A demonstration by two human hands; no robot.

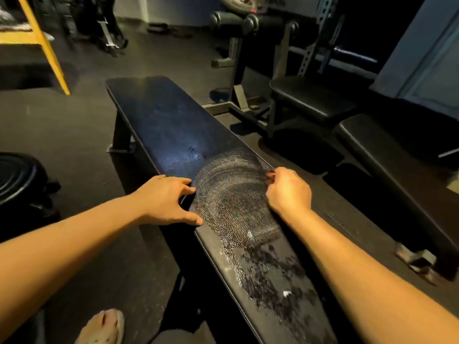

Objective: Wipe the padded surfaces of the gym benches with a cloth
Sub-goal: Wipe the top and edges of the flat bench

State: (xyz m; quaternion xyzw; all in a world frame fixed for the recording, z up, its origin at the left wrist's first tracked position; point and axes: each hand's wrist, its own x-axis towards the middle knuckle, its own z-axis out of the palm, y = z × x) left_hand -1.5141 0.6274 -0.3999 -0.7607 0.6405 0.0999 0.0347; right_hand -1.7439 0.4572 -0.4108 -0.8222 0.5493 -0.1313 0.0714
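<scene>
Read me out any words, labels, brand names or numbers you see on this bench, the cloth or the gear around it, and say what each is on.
No text can be read.
Flat bench pad: no label or brand shows.
Dark cloth: speckled weave, no lettering.
Weight plate at left: raised rings only, too dark for lettering.

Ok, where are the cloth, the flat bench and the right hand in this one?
cloth [233, 202]: head view, middle of its speckled surface.
flat bench [159, 120]: head view, bare far part of the pad.
right hand [289, 192]: head view, back of the hand.
</scene>
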